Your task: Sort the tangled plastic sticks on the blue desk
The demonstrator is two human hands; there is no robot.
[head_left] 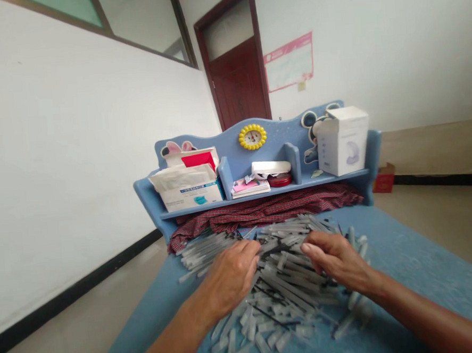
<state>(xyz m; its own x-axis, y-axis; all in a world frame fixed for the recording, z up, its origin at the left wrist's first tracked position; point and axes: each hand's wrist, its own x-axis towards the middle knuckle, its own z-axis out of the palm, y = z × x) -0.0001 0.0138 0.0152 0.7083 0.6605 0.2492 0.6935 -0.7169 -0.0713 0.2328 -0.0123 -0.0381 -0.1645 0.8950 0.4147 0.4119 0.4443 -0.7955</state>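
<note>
A big heap of thin clear plastic tubes (282,237), mixed with a few black sticks, lies on the blue desk (418,272). My left hand (231,275) rests on the heap's left side, its fingers curled down into the tubes. My right hand (334,258) sits on the heap's right side, fingers bent and pinched among the tubes. What each hand grips, if anything, is hidden under the fingers. The two hands are about a hand's width apart.
A blue shelf (261,193) stands at the desk's back with a white box (343,140), a packet of masks (188,187), books and a yellow clock (252,136). Red plaid cloth (270,209) lies under it. A brown door (238,75) is behind.
</note>
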